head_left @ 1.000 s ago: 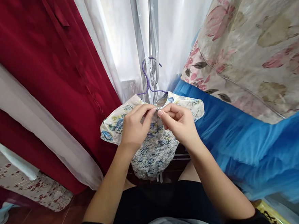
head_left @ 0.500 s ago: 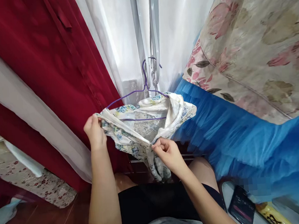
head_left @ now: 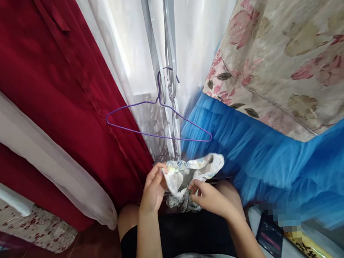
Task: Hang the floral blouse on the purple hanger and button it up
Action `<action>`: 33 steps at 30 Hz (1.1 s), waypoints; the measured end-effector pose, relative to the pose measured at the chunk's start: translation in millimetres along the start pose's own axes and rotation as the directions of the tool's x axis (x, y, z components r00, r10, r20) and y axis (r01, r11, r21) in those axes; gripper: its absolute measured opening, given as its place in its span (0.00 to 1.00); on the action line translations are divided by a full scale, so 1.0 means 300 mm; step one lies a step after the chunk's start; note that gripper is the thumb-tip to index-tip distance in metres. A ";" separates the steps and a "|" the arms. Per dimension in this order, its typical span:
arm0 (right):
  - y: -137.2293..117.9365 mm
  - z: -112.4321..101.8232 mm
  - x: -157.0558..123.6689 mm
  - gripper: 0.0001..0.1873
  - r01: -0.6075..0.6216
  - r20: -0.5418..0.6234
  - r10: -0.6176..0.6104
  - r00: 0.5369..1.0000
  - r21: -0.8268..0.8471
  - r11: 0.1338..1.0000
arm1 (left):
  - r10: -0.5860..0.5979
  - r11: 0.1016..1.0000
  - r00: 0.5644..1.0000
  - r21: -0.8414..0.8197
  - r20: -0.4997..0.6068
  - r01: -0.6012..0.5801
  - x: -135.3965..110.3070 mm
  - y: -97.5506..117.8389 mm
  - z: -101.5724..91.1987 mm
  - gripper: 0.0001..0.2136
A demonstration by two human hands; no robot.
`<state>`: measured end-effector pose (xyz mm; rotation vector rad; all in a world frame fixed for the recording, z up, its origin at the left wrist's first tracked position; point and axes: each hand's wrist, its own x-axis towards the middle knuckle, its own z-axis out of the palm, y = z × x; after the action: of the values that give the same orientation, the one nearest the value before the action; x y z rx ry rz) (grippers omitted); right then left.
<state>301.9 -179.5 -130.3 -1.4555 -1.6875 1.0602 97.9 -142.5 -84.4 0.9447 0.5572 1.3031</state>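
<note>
A small white garment with a blue floral print [head_left: 192, 170] is bunched just above my lap. My left hand [head_left: 153, 189] grips its left edge with closed fingers. My right hand [head_left: 210, 199] pinches the cloth from below on the right. Above them a purple wire hanger [head_left: 156, 120] hangs bare from a metal window bar [head_left: 170, 66], apart from the garment.
A dark red curtain [head_left: 54, 94] hangs at left, a white sheer curtain [head_left: 124, 42] behind the hanger. Blue tulle fabric [head_left: 265, 158] and a floral bedcover [head_left: 287, 50] fill the right. A phone [head_left: 269, 236] lies at lower right. Reddish floor tiles [head_left: 89, 256] show at lower left.
The garment has come off the purple hanger and dropped down towards my lap. Both hands moved down and together with it. The hanger now hangs bare.
</note>
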 end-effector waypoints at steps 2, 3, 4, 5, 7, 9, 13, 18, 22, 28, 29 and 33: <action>-0.043 -0.023 -0.042 0.21 0.087 0.114 -0.082 0.990 -0.047 0.995 | 0.039 0.980 0.994 0.192 0.102 -0.058 -0.027 0.011 0.103 0.12; -0.072 -0.028 -0.059 0.23 0.122 0.168 -0.121 0.978 0.006 0.993 | 0.070 0.952 0.989 0.286 0.133 -0.106 -0.037 0.011 0.149 0.11; -0.102 -0.029 -0.073 0.23 0.146 0.209 -0.159 0.965 0.079 0.986 | 0.098 0.918 0.983 0.368 0.156 -0.150 -0.044 0.008 0.186 0.11; -0.130 -0.027 -0.083 0.20 0.153 0.226 -0.189 0.956 0.166 0.974 | 0.106 0.883 0.979 0.436 0.175 -0.174 -0.049 0.002 0.212 0.11; -0.168 -0.018 -0.091 0.14 0.152 0.164 -0.216 0.962 0.335 0.930 | 0.060 0.823 0.976 0.544 0.209 -0.167 -0.052 -0.015 0.229 0.12; -0.174 -0.019 -0.090 0.12 0.135 0.056 -0.180 0.982 0.455 0.880 | -0.068 0.779 0.964 0.617 0.259 -0.111 -0.045 -0.035 0.204 0.21; -0.113 -0.089 -0.101 0.09 0.038 0.041 -0.073 0.996 0.554 0.831 | -0.390 0.776 0.817 0.629 0.425 0.043 -0.031 -0.093 0.106 0.29; -0.055 -0.310 -0.104 0.15 0.094 -0.201 -0.001 0.980 0.452 0.887 | -0.480 0.545 0.833 0.838 0.275 0.038 -0.062 -0.160 0.044 0.17; -0.081 -0.514 0.045 0.07 0.257 -0.329 -0.146 0.933 0.324 0.910 | -0.291 0.315 0.935 0.943 0.200 -0.103 -0.064 -0.141 0.045 0.08; -0.217 -0.689 0.429 0.05 0.362 -0.393 -0.194 0.899 0.417 0.834 | 0.110 0.369 0.926 0.850 0.361 -0.376 0.024 -0.042 0.136 0.11; -0.244 -0.690 0.475 0.04 0.330 -0.337 -0.186 0.923 0.442 0.834 | 0.149 0.379 0.916 0.834 0.372 -0.400 0.039 -0.030 0.154 0.10; -0.338 -0.620 0.562 0.08 0.130 -0.021 -0.137 0.990 0.485 0.865 | 0.183 0.448 0.923 0.806 0.340 -0.386 0.071 0.010 0.176 0.07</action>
<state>392.3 10.6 40.1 -0.9920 -1.3703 1.3029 143.3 -136.1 -50.8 2.0959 0.9583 1.1599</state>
